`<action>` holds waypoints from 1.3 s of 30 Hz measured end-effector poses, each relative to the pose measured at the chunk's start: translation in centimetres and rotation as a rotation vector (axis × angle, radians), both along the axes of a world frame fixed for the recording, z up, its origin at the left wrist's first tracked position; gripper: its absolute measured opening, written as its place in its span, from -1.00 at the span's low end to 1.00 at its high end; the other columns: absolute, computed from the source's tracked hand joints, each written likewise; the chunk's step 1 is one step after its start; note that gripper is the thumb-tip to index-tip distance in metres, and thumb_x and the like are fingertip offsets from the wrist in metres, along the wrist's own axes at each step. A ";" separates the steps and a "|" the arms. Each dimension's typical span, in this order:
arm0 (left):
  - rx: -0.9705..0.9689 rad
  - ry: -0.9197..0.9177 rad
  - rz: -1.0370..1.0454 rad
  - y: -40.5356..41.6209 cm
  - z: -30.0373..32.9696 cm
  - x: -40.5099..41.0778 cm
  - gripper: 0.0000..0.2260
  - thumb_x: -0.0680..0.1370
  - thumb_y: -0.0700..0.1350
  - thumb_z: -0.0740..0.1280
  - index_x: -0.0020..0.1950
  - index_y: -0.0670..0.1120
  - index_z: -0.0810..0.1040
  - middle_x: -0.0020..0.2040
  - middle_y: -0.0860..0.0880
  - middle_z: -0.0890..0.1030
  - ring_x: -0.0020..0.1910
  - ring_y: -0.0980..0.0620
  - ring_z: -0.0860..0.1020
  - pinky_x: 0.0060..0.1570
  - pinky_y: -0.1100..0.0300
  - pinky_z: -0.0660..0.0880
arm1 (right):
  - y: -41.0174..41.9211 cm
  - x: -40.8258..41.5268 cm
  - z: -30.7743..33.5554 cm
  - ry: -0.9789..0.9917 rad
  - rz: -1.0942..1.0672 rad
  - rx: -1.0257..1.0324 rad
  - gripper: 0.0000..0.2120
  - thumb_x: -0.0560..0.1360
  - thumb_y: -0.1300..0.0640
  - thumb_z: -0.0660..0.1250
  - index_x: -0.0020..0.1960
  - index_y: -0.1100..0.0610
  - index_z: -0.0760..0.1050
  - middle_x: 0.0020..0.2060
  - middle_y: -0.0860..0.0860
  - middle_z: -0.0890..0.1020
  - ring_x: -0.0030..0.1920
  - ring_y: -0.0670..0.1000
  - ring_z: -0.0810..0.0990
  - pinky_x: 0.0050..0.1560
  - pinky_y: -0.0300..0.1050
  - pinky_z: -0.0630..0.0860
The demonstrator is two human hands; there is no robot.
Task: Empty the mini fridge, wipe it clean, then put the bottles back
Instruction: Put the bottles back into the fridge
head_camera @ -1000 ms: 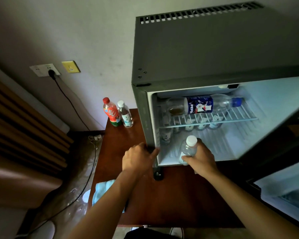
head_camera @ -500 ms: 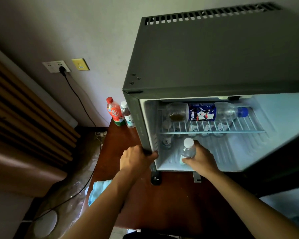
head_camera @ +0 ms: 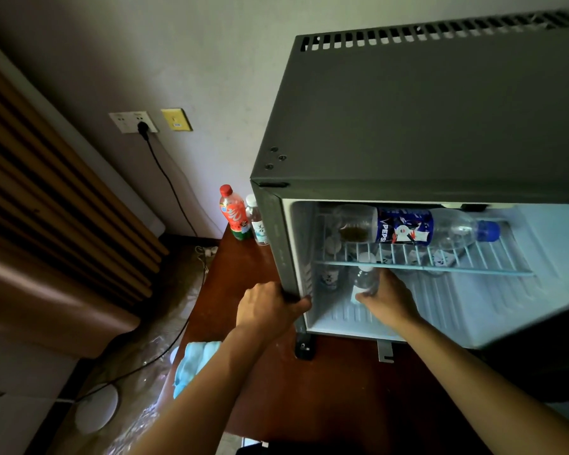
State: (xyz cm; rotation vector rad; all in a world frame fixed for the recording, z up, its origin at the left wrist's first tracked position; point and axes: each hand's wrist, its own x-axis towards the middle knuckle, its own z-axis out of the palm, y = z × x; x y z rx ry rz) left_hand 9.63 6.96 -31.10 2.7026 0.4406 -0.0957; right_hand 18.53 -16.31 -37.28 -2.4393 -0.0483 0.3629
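Observation:
The dark grey mini fridge (head_camera: 424, 119) stands open on a reddish wooden table (head_camera: 309, 389). My right hand (head_camera: 390, 298) grips a small clear water bottle (head_camera: 363, 280) upright on the fridge floor, under the wire shelf (head_camera: 424, 257). My left hand (head_camera: 270, 307) holds the fridge's front left edge, thumb hooked inside. A Pepsi bottle (head_camera: 414, 228) lies on its side on the shelf. More small bottles stand dimly behind. A red-capped orange bottle (head_camera: 234, 215) and a small water bottle (head_camera: 258, 224) stand on the table left of the fridge.
A light blue cloth (head_camera: 194, 362) lies on the table's left edge. The open fridge door (head_camera: 539, 349) is at lower right. A black cable (head_camera: 168, 182) runs from a wall socket (head_camera: 133, 121) down to the floor. A slatted wooden panel (head_camera: 46, 192) is on the left.
My right hand has carried the small water bottle from the fridge's front edge deeper inside, under the shelf. My left hand stays on the fridge's edge. The view has moved closer.

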 end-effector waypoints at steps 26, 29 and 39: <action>-0.109 -0.008 0.023 -0.8 0.6 -0.9 -0.58 0.45 0.37 0.31 0.07 0.09 0.65 -0.04 0.06 0.70 -0.20 0.07 0.58 -0.45 0.35 0.21 | 1.0 -0.9 0.8 0.026 -0.059 -0.177 -0.44 0.58 0.02 0.27 0.49 0.10 0.14 0.15 0.16 0.54 -0.06 0.14 0.61 -0.21 -0.07 0.49; -0.146 -0.016 -0.009 -0.3 0.4 -1.2 -0.61 0.48 0.35 0.31 0.09 0.12 0.65 -0.05 0.10 0.70 -0.18 0.12 0.60 -0.41 0.35 0.29 | 1.7 -2.4 1.0 0.022 -0.109 -0.247 -0.59 0.58 0.01 0.26 0.35 0.14 0.30 0.12 0.13 0.55 -0.13 0.07 0.54 -0.24 -0.13 0.40; -0.221 0.036 -0.098 3.5 -1.2 -3.2 -0.67 0.53 0.17 0.34 -0.31 0.01 0.42 -0.34 0.12 0.54 -0.24 0.01 0.55 -0.26 0.17 0.35 | 5.4 -7.1 2.3 0.094 -0.029 -0.226 -0.90 0.54 -0.01 0.25 -0.06 -0.02 0.52 -0.23 -0.09 0.60 -0.26 -0.05 0.56 -0.26 -0.17 0.47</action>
